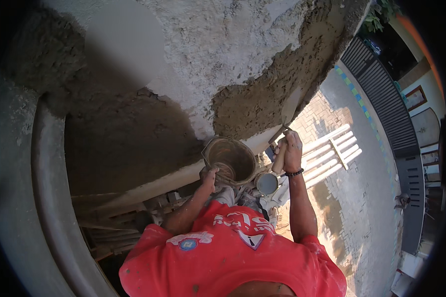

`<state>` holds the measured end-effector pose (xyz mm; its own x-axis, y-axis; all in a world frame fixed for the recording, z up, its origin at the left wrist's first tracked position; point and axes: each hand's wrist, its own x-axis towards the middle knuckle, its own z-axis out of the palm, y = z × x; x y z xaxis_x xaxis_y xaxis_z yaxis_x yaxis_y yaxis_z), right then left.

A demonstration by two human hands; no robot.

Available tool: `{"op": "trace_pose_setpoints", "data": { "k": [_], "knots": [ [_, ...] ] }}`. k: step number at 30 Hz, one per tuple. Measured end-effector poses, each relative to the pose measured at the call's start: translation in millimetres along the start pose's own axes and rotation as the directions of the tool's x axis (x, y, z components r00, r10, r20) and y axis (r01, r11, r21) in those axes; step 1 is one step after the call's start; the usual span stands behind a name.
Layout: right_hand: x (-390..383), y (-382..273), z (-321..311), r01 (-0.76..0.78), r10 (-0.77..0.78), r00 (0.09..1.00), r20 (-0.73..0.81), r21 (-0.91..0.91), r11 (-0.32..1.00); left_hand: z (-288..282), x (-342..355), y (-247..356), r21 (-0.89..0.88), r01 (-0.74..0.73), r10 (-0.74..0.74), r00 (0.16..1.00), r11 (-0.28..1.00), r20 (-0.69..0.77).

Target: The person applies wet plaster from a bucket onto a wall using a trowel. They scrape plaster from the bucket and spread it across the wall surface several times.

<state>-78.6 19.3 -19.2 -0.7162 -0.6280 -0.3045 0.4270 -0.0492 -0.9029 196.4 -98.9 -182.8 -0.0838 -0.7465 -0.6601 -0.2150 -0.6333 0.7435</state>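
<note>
Red shirt (233,257) lowest, left hand (209,175) clamped on bucket (231,159) rim, right hand (291,148) closed around trowel (282,141) handle, blade angled up toward wet plaster (252,104).

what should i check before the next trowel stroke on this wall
1. Left hand grips the rim of the mortar bucket: ok, fingers wrap its edge.
2. Right hand closed on the trowel handle: ok.
3. Trowel blade at the wet mortar patch: ok, it lies at the patch's right edge.
4. Mortar left in the bucket: cannot tell, the inside looks smeared but its depth is unclear.
5. Small round tin clear of the bucket: not ok, it sits right beside it.
6. Footing under the person: cannot tell, hidden by the red shirt.
</note>
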Motion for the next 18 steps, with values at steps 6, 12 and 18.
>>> {"op": "trace_pose_setpoints", "data": {
  "k": [6, 12, 18],
  "knots": [
    [-48.7, 148.5, -142.7, -0.464, 0.422, 0.862, -0.282, -0.102, 0.88, -56.4, -2.9, -17.1, -0.026, 0.095, -0.098, 0.969, 0.995, -0.228],
    [-113.7, 204.8, -211.0, -0.714, 0.566, 0.655, -0.501, -0.165, 0.681, -144.2, 29.5, -77.1, -0.146, 0.2, -0.244, 0.87, 0.969, -0.428],
    [-139.7, 233.8, -243.1, -0.777, 0.609, 0.57, -0.552, -0.12, 0.619, -202.6, 12.6, -93.7, -0.176, 0.274, -0.324, 0.744, 0.945, -0.584]
  ]
}}
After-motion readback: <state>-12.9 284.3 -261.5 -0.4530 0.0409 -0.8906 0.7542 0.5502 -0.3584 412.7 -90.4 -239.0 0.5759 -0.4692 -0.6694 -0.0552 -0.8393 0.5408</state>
